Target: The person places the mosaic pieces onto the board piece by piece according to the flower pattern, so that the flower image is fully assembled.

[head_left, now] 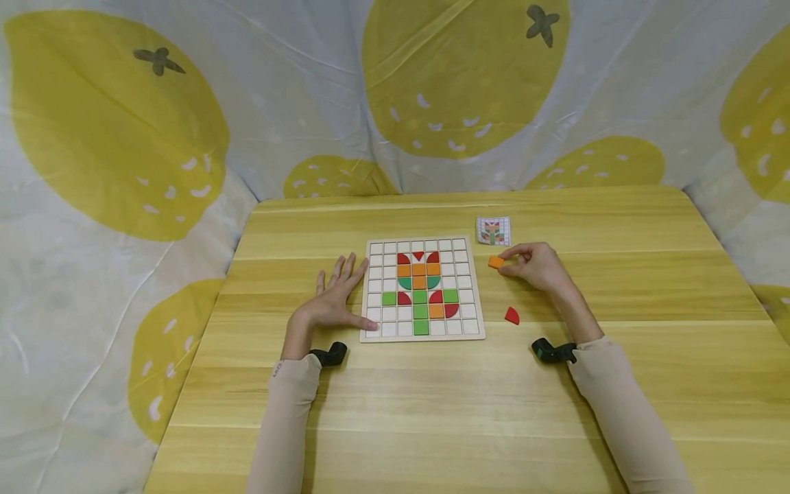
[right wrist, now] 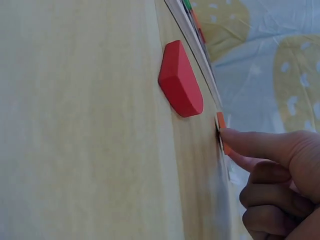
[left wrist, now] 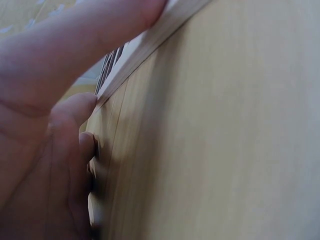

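My right hand (head_left: 535, 267) pinches an orange square tile (head_left: 496, 262) between thumb and fingertips, just right of the puzzle board; the right wrist view shows the same tile (right wrist: 223, 133) edge-on. On the left, my left hand (head_left: 333, 298) lies spread, its thumb over the lower left corner of the white gridded board (head_left: 376, 264) and its index finger at the left edge. Colored tiles form a flower on the grid, with an orange tile (head_left: 419, 282) amid red and green ones. A red quarter-round tile (head_left: 512, 315) lies on the table below my right hand.
A small pattern card (head_left: 494, 231) showing a similar flower lies beyond the board's right corner. The wooden table (head_left: 432, 412) extends to a lemon-print cloth (head_left: 296, 103) behind it. Black wrist cameras (head_left: 549, 350) sit on both wrists.
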A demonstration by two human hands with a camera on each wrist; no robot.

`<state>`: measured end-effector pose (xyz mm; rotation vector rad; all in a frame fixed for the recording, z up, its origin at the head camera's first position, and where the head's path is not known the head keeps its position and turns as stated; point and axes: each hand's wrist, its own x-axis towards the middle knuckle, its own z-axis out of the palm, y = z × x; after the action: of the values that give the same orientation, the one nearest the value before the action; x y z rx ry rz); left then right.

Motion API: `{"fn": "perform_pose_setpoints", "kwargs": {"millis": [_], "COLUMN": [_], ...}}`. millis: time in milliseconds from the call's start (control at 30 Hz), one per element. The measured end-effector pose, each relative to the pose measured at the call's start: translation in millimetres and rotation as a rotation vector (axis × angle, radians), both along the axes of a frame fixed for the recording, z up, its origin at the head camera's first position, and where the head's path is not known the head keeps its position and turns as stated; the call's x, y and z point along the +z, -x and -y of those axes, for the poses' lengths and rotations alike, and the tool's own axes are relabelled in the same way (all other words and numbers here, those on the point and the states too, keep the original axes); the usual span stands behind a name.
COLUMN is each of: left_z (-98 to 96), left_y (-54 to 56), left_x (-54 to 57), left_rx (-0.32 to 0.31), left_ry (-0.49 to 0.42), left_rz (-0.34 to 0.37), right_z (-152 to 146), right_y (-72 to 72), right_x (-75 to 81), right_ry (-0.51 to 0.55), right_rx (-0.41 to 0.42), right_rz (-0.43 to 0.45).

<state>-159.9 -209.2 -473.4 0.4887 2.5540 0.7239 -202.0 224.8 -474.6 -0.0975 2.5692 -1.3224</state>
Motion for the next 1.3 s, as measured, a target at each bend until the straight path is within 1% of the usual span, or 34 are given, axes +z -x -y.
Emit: {"fn": "perform_pose_setpoints", "kwargs": {"millis": [100,200,367,567,667,733,867,967,1133,1300], "left_z": [0.3,1.0,1.8,1.1,0.7,0.3,-0.2,-0.5,-0.2,0.1], "left_y": [-0.2,-0.9,-1.1,0.3,0.0,-0.1,-0.3,-0.6,-0.3,0.0], "left_x": [-0.2,0.2,0.2,1.7,3.1,3.0,2.6,3.0,3.5,3.2], "left_rx": [-0.003,-0.001,-0.002,-0.009,-0.009,-0.008,-0.008,-0.008,-0.005,-0.006], "left_ry": [-0.002,0.003,0.001,-0.009,-0.005,0.000,0.007,0.007,0.004,0.002], "left_rz": [-0.005,-0.005,-0.004,-0.007,-0.009,-0.012,-0.017,-0.016,-0.014,-0.013], "right_z": [10.1,28.8,66.0,103.1,119.6,129.5,143.6,148.0,149.0,150.0], "right_y": [-4.1,-10.1,-22.4,-34.5,-39.8,-42.4,-45.9,-48.2,-50.5,-50.8], "right_x": [4.4,9.9,14.1,12.6,13.7,13.3,12.1,12.4,12.1,7.9], "right_ry": [-0.018,-0.013,0.031,0.083,0.102,0.094,0.048,0.027,0.043,0.054], "right_rx": [0.029,0.079,0.179,0.310,0.356,0.380,0.406,0.408,0.403,0.413], "right_rz": [-0.028,-0.042,-0.019,-0.012,0.004,0.008,-0.014,-0.020,-0.021,-0.040]}}
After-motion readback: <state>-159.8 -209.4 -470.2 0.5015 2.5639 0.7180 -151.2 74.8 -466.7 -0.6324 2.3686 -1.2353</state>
